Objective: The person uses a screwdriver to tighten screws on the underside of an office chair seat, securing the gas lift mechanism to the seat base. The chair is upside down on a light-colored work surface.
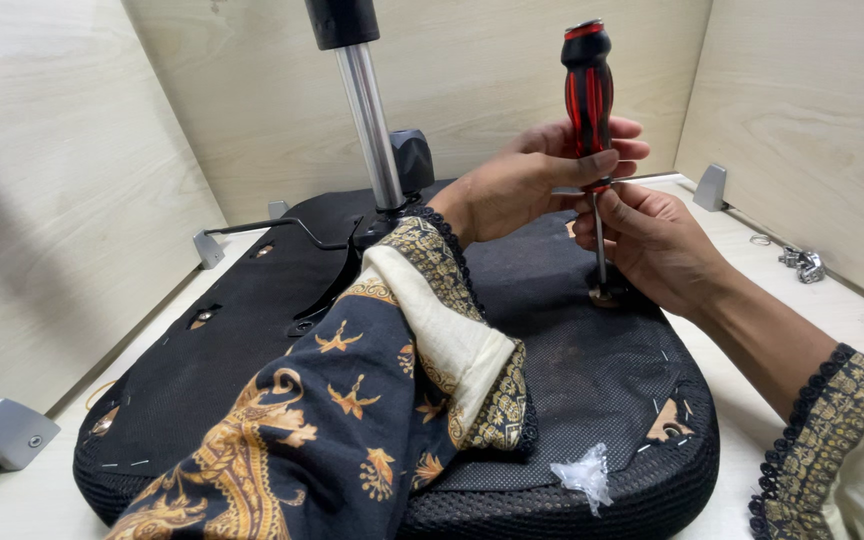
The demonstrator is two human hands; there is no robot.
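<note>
An upturned black mesh chair seat (572, 390) lies on the table. A screwdriver (589, 95) with a red and black handle stands upright, its tip on a screw with a washer (604, 297) in the seat's underside. My left hand (532, 180) grips the handle near its lower end, with a thin metal cross bar through the shaft between the fingers. My right hand (657, 240) steadies the shaft just above the screw. A patterned black and gold sleeve (352, 400) drapes over the seat.
A chrome gas-lift column (370, 120) rises from the seat's mechanism, with a black lever rod (272, 225) to its left. Loose metal hardware (802, 263) lies at the right. Grey corner brackets (12, 432) hold the light wooden walls. A crumpled plastic scrap (584, 472) lies on the seat.
</note>
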